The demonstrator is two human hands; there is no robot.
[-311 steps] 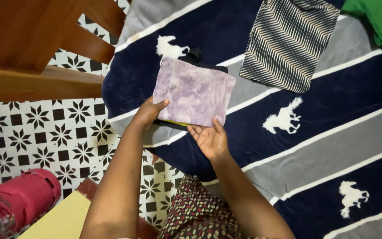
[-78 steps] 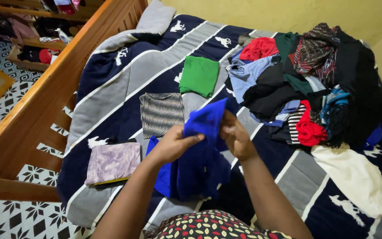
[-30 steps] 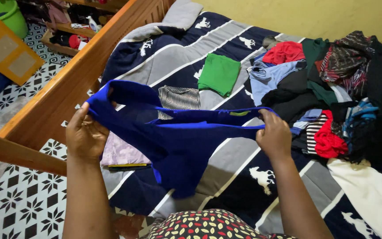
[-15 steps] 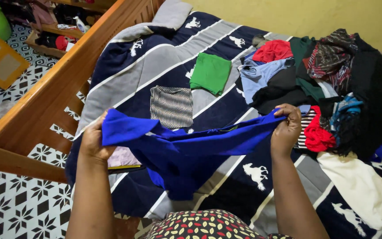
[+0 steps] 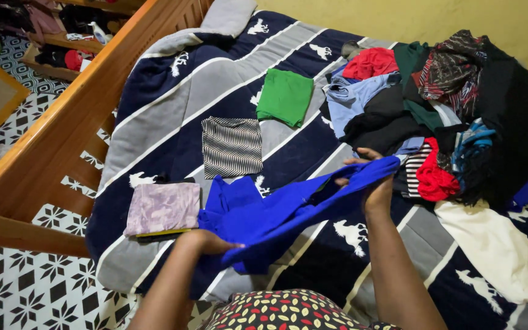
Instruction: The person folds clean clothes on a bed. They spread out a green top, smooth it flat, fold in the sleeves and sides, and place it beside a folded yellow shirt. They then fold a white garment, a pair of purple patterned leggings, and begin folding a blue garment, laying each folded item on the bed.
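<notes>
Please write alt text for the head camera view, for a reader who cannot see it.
Two hands hold a blue garment over a striped bed cover: the left hand low, the right hand raised. Three folded cloths lie nearby, beside an unsorted clothes pile.

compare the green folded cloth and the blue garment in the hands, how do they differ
The green cloth lies folded into a neat flat rectangle; the blue garment is unfolded and stretched out. The green cloth is untouched on the bedspread; the blue garment is gripped by the left hand and right hand. Both are plain, single-coloured fabric.
</notes>
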